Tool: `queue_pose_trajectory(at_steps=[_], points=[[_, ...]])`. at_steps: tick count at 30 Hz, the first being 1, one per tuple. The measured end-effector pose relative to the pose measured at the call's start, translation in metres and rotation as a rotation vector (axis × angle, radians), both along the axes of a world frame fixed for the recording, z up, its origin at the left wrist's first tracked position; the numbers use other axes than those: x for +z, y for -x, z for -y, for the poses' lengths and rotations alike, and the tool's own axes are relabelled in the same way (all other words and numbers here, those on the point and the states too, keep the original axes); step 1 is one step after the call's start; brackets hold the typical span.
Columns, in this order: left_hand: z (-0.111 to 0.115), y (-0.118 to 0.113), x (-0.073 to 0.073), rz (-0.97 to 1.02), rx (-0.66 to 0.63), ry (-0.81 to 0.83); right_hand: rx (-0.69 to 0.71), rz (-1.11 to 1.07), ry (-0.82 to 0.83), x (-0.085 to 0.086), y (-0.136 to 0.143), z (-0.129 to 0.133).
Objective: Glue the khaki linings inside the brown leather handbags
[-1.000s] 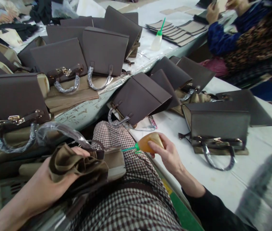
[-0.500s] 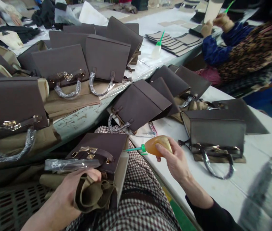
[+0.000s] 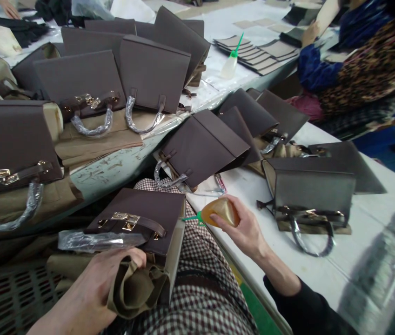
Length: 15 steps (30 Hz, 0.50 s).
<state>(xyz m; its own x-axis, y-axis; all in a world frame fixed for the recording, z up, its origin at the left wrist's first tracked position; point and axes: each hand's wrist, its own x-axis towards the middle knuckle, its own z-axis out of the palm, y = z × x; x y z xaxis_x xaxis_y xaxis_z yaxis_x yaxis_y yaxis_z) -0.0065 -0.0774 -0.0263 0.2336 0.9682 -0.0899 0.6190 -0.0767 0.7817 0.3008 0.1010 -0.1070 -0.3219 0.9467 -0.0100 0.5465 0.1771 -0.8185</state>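
Note:
A dark brown handbag (image 3: 130, 200) with gold hardware and a plastic-wrapped handle (image 3: 99, 241) lies across my lap. My left hand (image 3: 113, 274) is closed on the bag at its near end, beside the bunched khaki lining (image 3: 137, 288); some of its fingers are hidden under the bag's edge. My right hand (image 3: 241, 228) grips a squeeze glue bottle (image 3: 220, 211) of amber liquid, tipped sideways. Its thin green nozzle (image 3: 190, 217) points left and meets the bag's right-hand side edge; whether liquid comes out I cannot make out.
Several similar handbags (image 3: 155, 70) crowd the left table, and others (image 3: 204, 144) lie on the white table (image 3: 323, 279) at right. A second glue bottle (image 3: 230, 65) stands near flat panels (image 3: 263, 56). A plastic crate (image 3: 19, 293) sits lower left. A co-worker's sleeve (image 3: 319, 70) shows upper right.
My right hand has moved left a little with the glue bottle, its nozzle tip staying at the bag's edge. The co-worker's hands have shifted. The view has tilted slightly.

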Motion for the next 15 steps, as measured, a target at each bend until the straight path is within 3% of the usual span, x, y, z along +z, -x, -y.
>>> queue_pose_trajectory(at_steps=[3,9,15], points=[[-0.005,-0.002,0.002,-0.003,-0.02,-0.076,0.03,-0.009,0.018,-0.002,0.0,0.001],[-0.006,-0.004,0.0,0.009,-0.077,-0.103,0.056,-0.026,0.203,-0.006,-0.007,0.002],[-0.007,-0.007,0.001,-0.036,-0.09,-0.137,-0.093,-0.17,0.381,-0.009,-0.014,0.006]])
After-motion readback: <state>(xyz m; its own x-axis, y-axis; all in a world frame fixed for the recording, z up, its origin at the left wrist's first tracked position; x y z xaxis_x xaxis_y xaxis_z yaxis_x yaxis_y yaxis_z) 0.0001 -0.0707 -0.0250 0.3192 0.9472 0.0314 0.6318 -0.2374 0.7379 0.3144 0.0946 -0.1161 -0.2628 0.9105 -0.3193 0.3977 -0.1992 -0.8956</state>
